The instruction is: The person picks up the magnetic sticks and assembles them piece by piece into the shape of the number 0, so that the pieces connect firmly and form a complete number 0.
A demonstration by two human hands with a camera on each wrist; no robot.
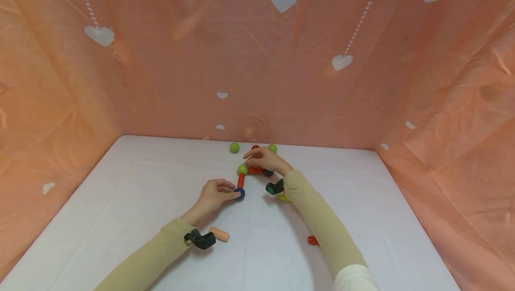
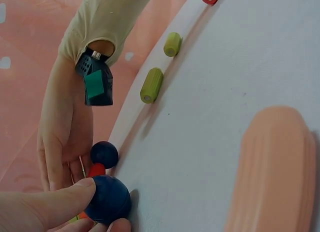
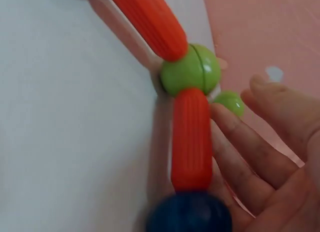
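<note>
In the head view, a chain of balls and rods lies on the white table. A green ball (image 1: pixel 242 170) joins two red rods, one (image 1: pixel 241 181) running to a blue ball (image 1: pixel 240 194) near me, the other (image 1: pixel 255 171) to a dark blue ball (image 1: pixel 268 173) at the right. My left hand (image 1: pixel 214 194) pinches the nearer blue ball (image 2: pixel 111 199) between thumb and fingers. Over the far part of the chain, my right hand (image 1: pixel 266 159) has loosely bent fingers beside the red rod (image 3: pixel 192 139), its thumb apart; whether a fingertip touches the rod is unclear.
Two green balls (image 1: pixel 234 148) and a partly hidden red piece (image 1: pixel 255 147) sit by the back edge. A peach rod (image 1: pixel 219 234) lies near my left wrist. Yellow-green rods (image 2: pixel 151 85) and a red piece (image 1: pixel 312 240) are around my right forearm.
</note>
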